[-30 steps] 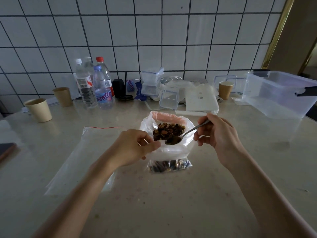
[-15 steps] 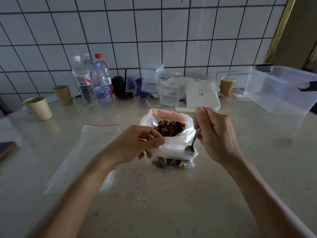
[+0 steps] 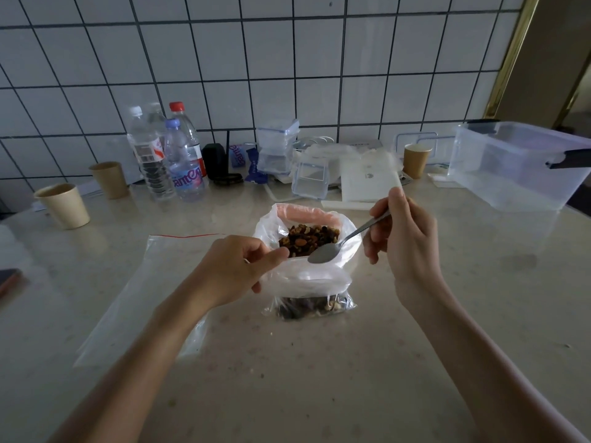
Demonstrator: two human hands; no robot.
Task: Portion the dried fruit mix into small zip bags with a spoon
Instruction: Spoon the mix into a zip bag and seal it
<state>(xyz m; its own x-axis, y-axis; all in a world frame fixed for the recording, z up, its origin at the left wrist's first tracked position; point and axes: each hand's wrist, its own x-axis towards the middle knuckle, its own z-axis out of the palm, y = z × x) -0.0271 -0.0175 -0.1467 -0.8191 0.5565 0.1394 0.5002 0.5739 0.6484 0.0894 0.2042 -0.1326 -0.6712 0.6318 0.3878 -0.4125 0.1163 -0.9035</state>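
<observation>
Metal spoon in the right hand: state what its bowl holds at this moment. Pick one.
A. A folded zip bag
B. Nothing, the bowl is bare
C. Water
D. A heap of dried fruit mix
B. The bowl of the metal spoon, held by the right hand, shows only bare shiny metal above the white plastic bag of dried fruit mix, while the left hand pinches the bag's rim.

Along the white tiled wall (image 3: 287,65), at the back of the beige stone desk (image 3: 319,378), stand three clear plastic water bottles (image 3: 169,155). Two tan paper cups (image 3: 64,204) sit at left, a third (image 3: 415,159) at right beside a large clear plastic storage box (image 3: 518,167).
</observation>
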